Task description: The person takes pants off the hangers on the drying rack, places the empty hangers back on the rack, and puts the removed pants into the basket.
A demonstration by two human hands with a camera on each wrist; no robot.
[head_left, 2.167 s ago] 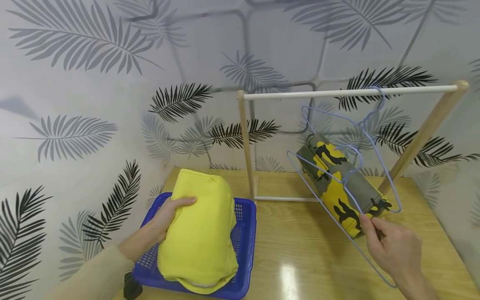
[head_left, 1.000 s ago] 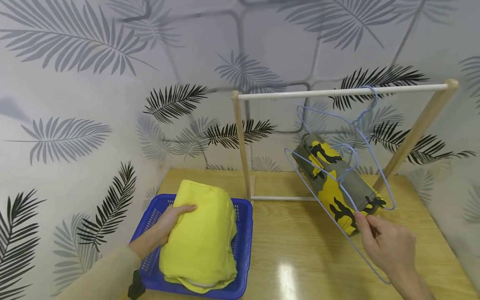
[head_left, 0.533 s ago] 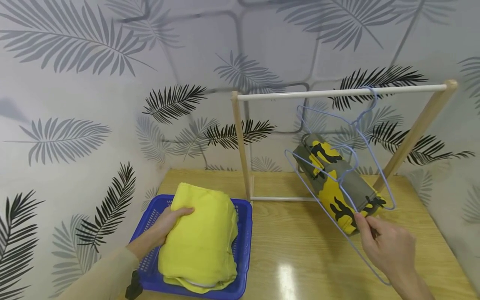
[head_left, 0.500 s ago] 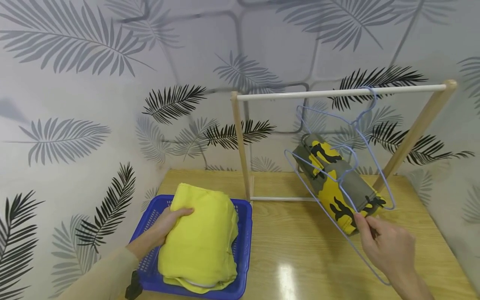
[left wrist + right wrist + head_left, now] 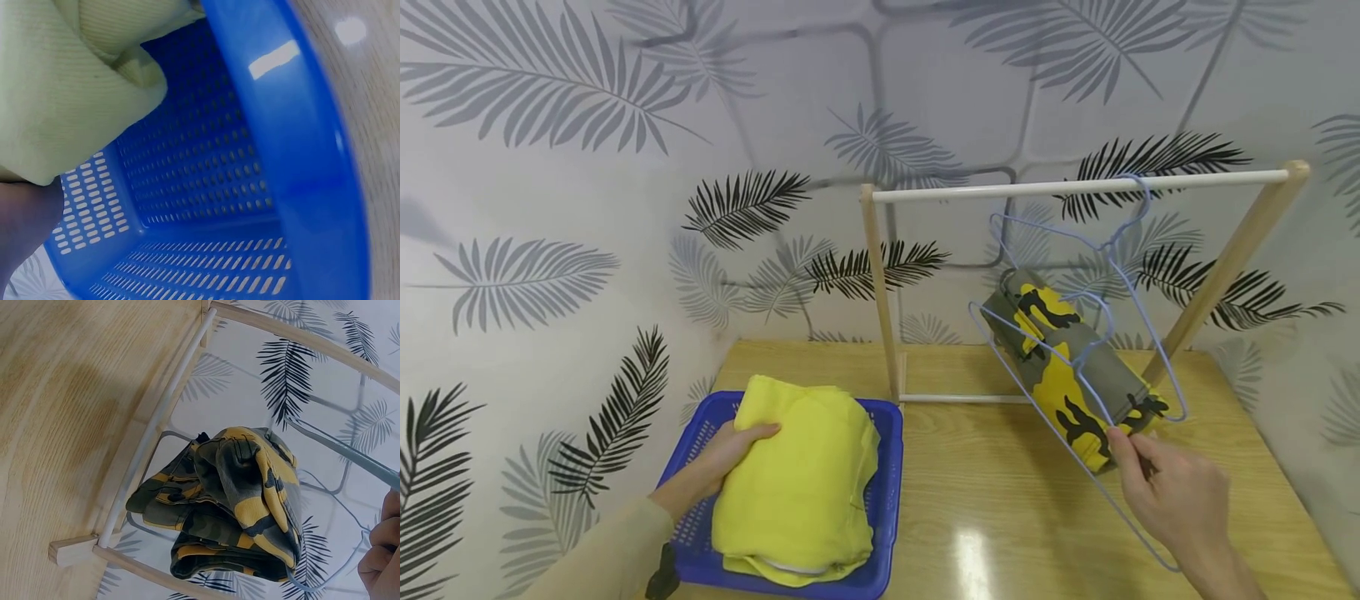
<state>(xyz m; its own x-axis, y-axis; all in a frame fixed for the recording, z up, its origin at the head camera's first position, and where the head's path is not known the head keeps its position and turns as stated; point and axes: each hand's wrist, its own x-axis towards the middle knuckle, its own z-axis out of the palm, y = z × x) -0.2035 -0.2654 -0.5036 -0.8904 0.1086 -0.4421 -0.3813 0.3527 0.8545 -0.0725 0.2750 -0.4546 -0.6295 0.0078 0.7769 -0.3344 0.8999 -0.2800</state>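
Note:
My left hand grips a folded yellow cloth garment, thumb on top and the other fingers hidden below. The bundle lies within the rim of a blue plastic basket; in the left wrist view it overhangs the slotted inside. At the right, my right hand pinches one shoulder of a bare blue wire hanger, held tilted in front of the rack. Behind it, a folded camouflage garment in yellow, grey and black hangs on a second blue hanger hooked over the rail.
A small rack with a white top rail, wooden posts and a low white bar stands at the back of the wooden table. Leaf-patterned walls close in behind and at both sides.
The yellow garment has come down lower into the basket, with my left hand still holding it. My right hand and its hanger have hardly moved, apart from a slight shift of the view.

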